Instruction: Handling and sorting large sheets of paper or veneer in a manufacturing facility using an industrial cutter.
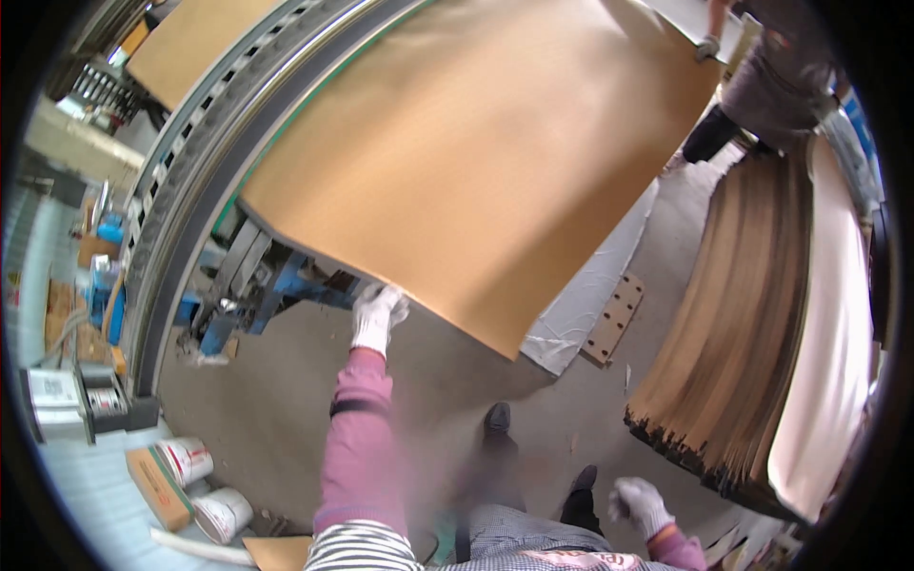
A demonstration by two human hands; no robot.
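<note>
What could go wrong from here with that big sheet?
The brown sheet could bend or slip: the person's left hand grips its near edge alone, while the right hand hangs away from it.
If the co-worker's gloved hand at the far end moves out of step, the sheet might twist.
The perforated board on the floor might trip someone.
</note>
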